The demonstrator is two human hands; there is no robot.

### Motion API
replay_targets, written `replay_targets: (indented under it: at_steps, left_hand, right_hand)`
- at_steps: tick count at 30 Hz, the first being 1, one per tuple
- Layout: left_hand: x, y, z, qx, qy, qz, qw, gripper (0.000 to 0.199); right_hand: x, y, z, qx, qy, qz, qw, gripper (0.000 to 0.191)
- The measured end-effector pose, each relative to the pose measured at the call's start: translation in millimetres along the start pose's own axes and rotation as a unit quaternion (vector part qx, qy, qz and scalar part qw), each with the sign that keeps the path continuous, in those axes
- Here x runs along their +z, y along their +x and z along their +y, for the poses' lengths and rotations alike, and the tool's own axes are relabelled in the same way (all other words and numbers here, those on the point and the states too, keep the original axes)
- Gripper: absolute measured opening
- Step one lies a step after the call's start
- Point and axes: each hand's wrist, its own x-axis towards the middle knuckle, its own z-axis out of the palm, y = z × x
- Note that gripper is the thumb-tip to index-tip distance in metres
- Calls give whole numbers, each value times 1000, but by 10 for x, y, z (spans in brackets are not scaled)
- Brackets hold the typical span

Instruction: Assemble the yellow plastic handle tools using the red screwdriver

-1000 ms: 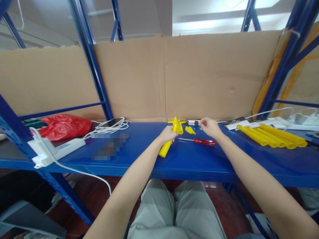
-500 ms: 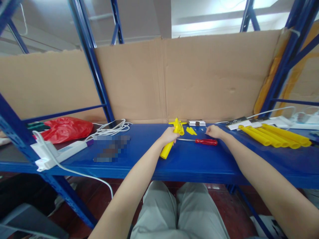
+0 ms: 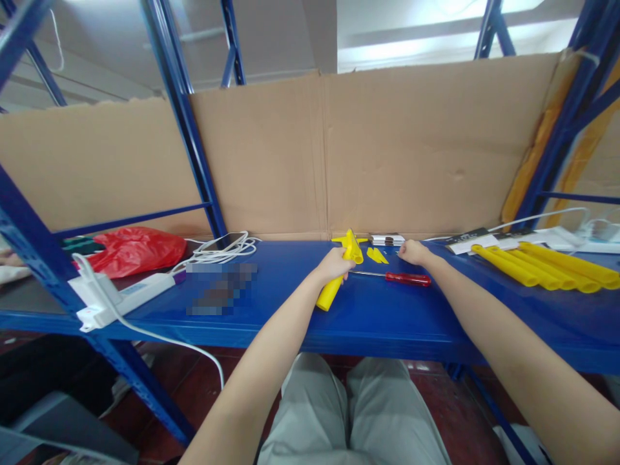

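Note:
My left hand [image 3: 335, 265] is closed around a yellow plastic tube [image 3: 329, 294] with a crosswise head at its upper end, tilted over the blue shelf. A red-handled screwdriver [image 3: 408, 279] lies to its right, the shaft tip reaching close to my left fingers. My right hand [image 3: 414, 252] rests low at the back of the shelf, fingers curled together beside tiny pale pieces; whatever they pinch is hidden. Between the hands lie small flat yellow parts [image 3: 376, 256]. Behind them is a stack of white and dark pieces [image 3: 386, 239].
Several yellow tubes [image 3: 537, 268] lie at the right. At the left are a white power strip [image 3: 130, 297], coiled white cable [image 3: 235, 248] and a red plastic bag [image 3: 138, 250]. Cardboard [image 3: 271, 161] stands along the back, between blue uprights [image 3: 186, 129].
My right hand has shifted slightly left, closer to the tiny pale pieces. My left hand keeps its hold on the yellow tube. The whole view has swung a little.

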Motion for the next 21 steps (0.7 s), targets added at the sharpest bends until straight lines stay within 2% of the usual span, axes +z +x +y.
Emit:
replay_targets:
  at_steps: [5, 9, 12, 15, 21]
  left_hand:
    - [-3, -41, 39, -9, -8, -12, 1000, 20]
    - [3, -48, 40, -17, -8, -25, 1000, 15]
    - [15, -25, 11, -10, -7, -28, 1000, 14]
    - [27, 2, -26, -12, -25, -27, 999, 12]
    - [41, 49, 4, -11, -122, -15, 992, 6]
  right_hand:
    - [-40, -68, -35, 33, -14, -2, 999, 20]
    - [-89, -125, -64, 28, -12, 42, 999, 19]
    - [-123, -166, -113, 12, 29, 78, 996, 20]
    - [-155, -201, -163, -24, 69, 85, 994, 20]
    - [-159, -205, -177, -59, 85, 105, 989, 19]
